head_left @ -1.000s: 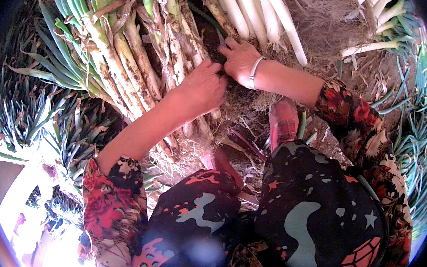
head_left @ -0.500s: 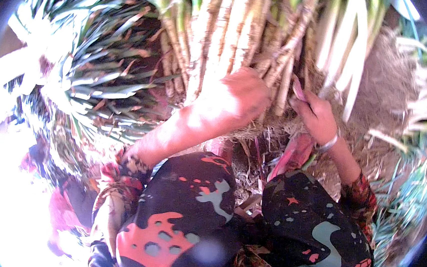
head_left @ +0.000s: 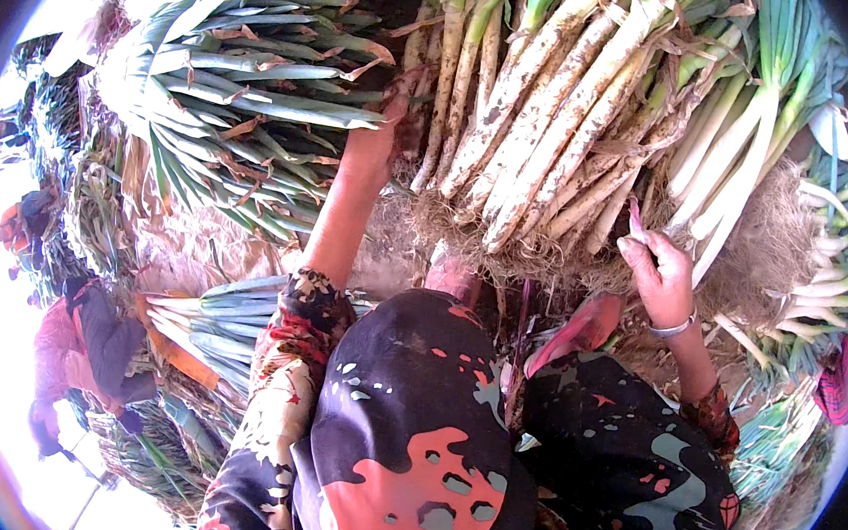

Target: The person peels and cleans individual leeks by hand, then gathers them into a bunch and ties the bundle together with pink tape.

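A pile of long green onions (head_left: 545,125) lies in front of me, soil-streaked pale stems and tangled roots toward me. My left hand (head_left: 379,137) reaches to the pile's left side, beside dark stems; its fingers are shadowed and partly hidden. Near the root ends on the right, my right hand (head_left: 664,274) is closed, a thin pinkish strip (head_left: 637,219) sticking up from its fingertips; what it is I cannot make out. Right of the pile lie cleaner, white-stemmed green onions (head_left: 735,170).
Green onion leaves (head_left: 249,82) spread across the far left. A smaller bunch (head_left: 225,324) lies nearer. At far right, more onions (head_left: 825,292) lie with pale stems inward. Another person (head_left: 88,358) bends over at the left. Loose roots (head_left: 755,236) heap on the right.
My left hand has moved from the front of the pile to its far left side. My right hand stays near the root ends, still closed. The view has shifted, showing more at the left.
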`<state>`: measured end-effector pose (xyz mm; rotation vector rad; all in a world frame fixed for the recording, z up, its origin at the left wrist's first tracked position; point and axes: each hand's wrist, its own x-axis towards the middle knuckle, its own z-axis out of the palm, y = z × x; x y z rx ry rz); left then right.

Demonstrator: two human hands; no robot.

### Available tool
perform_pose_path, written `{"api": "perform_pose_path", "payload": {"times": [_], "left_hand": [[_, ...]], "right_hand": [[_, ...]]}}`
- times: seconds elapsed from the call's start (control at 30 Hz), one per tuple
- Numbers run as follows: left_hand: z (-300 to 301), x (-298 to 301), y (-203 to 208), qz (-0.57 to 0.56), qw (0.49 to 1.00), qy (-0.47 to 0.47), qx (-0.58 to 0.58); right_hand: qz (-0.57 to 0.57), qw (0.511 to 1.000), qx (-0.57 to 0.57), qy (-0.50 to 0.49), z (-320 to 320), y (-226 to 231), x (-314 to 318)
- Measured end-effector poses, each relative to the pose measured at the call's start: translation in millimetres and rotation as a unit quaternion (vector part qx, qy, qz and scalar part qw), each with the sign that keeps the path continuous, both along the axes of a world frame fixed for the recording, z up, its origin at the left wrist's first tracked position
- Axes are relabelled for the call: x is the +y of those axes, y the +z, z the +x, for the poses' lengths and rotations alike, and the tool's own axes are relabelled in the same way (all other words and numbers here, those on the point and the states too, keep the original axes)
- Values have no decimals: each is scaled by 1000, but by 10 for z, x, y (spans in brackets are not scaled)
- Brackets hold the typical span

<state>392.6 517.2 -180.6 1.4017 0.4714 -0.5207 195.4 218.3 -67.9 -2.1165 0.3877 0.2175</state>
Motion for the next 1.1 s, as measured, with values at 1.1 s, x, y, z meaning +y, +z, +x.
{"api": "perform_pose_path", "payload": {"times": [1.1], "left_hand": [[6,-177,271,-116,991,2,-64]], "right_hand": [[396,907,22,-143,-31,-426,-115]]}}
